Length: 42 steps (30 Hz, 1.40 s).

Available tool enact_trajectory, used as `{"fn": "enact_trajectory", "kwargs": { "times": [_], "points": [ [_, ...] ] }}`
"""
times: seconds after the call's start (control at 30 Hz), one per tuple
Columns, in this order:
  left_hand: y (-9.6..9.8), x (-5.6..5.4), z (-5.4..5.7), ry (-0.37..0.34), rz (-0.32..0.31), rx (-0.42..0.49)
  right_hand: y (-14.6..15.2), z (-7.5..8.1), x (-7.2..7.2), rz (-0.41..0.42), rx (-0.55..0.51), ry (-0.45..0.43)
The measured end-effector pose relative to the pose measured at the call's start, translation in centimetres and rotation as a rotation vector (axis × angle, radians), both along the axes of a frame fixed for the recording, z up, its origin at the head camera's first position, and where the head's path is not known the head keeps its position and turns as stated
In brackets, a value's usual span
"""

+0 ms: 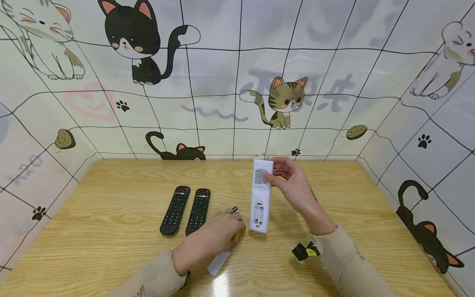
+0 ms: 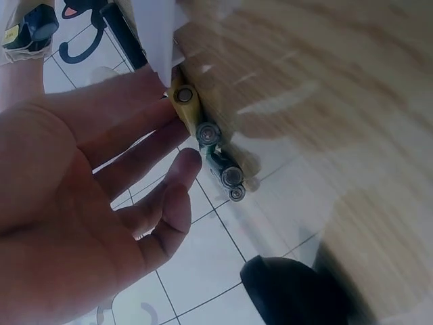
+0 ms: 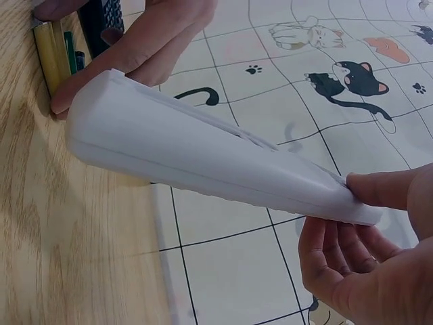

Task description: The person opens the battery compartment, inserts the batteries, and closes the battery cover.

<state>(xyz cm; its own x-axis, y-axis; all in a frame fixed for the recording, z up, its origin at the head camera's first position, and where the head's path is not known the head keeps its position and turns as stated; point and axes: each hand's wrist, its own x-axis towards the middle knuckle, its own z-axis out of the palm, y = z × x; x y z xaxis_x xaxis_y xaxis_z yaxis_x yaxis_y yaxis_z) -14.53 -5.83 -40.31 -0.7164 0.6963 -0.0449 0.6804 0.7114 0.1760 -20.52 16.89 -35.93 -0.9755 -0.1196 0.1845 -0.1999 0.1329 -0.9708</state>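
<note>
My right hand (image 1: 295,185) holds a white remote control (image 1: 261,194) by its upper end, thumb on the back and fingers behind. The remote's back faces me, its battery compartment uncovered, with no battery visible inside. In the right wrist view, the remote (image 3: 203,156) slants from the fingers toward the left hand. Low over the table, my left hand (image 1: 217,229) has its fingers loosely bent beside several batteries; a yellow battery (image 2: 184,101) touches them. Darker batteries (image 2: 223,166) lie in line past it. A white battery cover (image 1: 219,263) rests by the left wrist.
Two black remotes (image 1: 175,210) lie side by side left of the left hand. A small black object with a yellow label (image 1: 306,251) is at the right cuff. The wooden table (image 1: 111,194) ends at a cat-printed backdrop (image 1: 219,82).
</note>
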Motion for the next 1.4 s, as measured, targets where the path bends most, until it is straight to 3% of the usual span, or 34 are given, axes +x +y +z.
{"fn": "enact_trajectory", "kwargs": {
  "times": [0.23, 0.4, 0.73, 1.23, 1.4],
  "points": [
    [-0.1, 0.0, -0.1, 0.005, -0.006, 0.038, 0.0, 0.0, 0.0, -0.005, 0.006, -0.009],
    [-0.5, 0.0, 0.1, 0.009, -0.022, 0.123, 0.0, 0.2, -0.1, -0.018, 0.015, -0.012],
    [-0.9, 0.5, 0.7, -0.051, -0.004, 0.251, 0.0, 0.2, -0.2, -0.027, 0.003, -0.026],
    [-0.4, 1.4, 1.2, 0.070, -0.074, 0.368, -0.1, 0.1, -0.2, -0.020, -0.002, -0.034],
    [-0.3, 1.5, 1.4, 0.079, -0.090, 0.414, -0.1, 0.1, -0.3, -0.016, -0.008, -0.034]
  ]
}}
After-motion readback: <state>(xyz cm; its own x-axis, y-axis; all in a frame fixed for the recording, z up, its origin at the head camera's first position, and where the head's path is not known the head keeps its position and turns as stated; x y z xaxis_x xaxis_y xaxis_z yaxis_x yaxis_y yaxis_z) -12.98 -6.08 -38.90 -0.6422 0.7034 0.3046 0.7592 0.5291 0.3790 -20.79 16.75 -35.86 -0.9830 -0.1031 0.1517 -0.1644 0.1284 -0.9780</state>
